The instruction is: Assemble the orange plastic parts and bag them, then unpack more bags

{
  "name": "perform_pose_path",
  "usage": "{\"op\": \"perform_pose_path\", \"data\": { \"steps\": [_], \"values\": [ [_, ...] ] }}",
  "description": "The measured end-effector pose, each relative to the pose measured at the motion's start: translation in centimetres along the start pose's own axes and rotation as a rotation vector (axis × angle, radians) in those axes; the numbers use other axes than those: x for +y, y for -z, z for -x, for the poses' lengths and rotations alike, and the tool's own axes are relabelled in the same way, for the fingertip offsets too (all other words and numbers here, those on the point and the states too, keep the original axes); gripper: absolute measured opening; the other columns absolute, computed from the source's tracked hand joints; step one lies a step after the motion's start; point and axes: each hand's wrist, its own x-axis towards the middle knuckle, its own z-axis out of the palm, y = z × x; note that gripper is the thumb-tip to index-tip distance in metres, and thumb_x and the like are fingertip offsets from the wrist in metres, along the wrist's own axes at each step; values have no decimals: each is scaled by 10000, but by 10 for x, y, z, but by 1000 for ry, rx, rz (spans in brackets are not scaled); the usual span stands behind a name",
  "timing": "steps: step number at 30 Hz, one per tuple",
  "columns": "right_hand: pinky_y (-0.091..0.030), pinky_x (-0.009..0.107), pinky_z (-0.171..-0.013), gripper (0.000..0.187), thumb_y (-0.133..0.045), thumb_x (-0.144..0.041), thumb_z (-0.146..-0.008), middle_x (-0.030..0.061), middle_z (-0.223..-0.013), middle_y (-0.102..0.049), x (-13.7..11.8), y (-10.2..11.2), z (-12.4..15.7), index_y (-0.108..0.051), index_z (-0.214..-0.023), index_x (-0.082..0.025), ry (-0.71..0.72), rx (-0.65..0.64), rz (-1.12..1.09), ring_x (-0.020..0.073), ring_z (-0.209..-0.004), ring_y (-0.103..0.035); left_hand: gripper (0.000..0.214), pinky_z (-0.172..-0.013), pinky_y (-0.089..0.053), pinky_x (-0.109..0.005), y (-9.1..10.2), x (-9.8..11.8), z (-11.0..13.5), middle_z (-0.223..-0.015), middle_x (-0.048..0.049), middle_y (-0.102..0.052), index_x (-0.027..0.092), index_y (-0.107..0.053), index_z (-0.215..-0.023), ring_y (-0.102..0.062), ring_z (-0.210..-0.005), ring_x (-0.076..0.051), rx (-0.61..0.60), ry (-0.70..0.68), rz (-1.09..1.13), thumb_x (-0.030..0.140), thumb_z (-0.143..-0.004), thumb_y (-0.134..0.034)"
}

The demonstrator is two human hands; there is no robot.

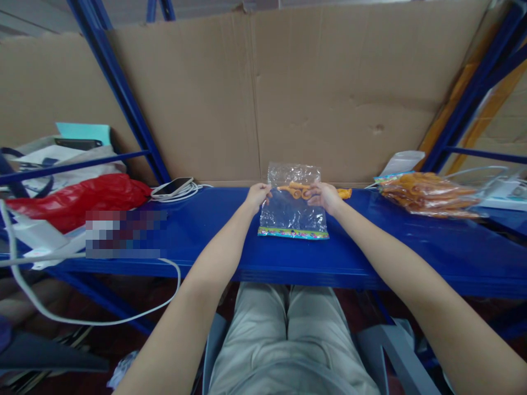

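A clear plastic bag (293,211) with a colourful printed strip along its near edge lies on the blue shelf (230,241), straight ahead. Small orange pieces (294,190) sit inside it near its far end. My left hand (257,196) pinches the bag's left edge, fingers closed. My right hand (324,196) grips the right side of the bag at the orange pieces, fingers closed. One more orange piece (345,193) lies on the shelf just right of my right hand.
A clear bag full of orange pieces (428,195) lies at the right. A phone (172,187) with white cable sits left of centre, a red plastic bag (82,198) further left. Cardboard (263,93) backs the shelf between blue uprights. A white cord (94,318) hangs below.
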Motion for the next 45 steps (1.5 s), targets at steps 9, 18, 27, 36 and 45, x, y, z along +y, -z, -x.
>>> {"op": "perform_pose_path", "data": {
  "steps": [9, 18, 27, 36, 45],
  "values": [
    [-505, 239, -544, 281, -332, -238, -1023, -8, -588, -632, -5, 11, -2, -526, -828, -178, -115, -16, -85, 105, -457, -580, 339, -465, -428, -174, -7, 0, 7, -905, -26, -719, 197, -498, -1041, -577, -471, -63, -133, -8, 93, 41, -791, -664],
    [-517, 266, -587, 380, -258, -354, -1035, 17, -658, -660, -8, 10, 3, -567, -891, -186, -134, -130, -51, 128, -516, -604, 397, -445, -441, -134, -10, 1, 10, -1213, -87, -680, 161, -623, -1143, -580, -512, -23, -184, -24, 48, -32, -797, -584],
    [-541, 298, -666, 399, -249, -383, -1032, 48, -742, -693, -1, 14, -7, -575, -929, -177, -118, -161, -22, 130, -555, -625, 508, -413, -421, -142, -9, 3, 7, -1315, -119, -624, 159, -620, -1262, -608, -531, -37, -60, 12, 6, -31, -794, -564],
    [-513, 236, -541, 121, -510, -182, -940, 29, -673, -684, 0, 9, -4, -623, -932, -139, -129, -204, 27, 104, -492, -592, 540, -564, -551, -230, -9, -3, -2, -1331, -139, -598, 140, -519, -1340, -708, -749, -145, 116, -48, -130, 15, -814, -499],
    [-521, 216, -501, 139, -492, -126, -947, -1, -635, -661, 2, -3, 4, -567, -837, -165, -56, -67, 42, 99, -474, -607, 712, -1183, -275, -469, -13, -17, -8, -1519, -167, -383, 164, -375, -1451, -297, -1443, -318, 286, -644, -565, 135, -780, -611]
  ]
}}
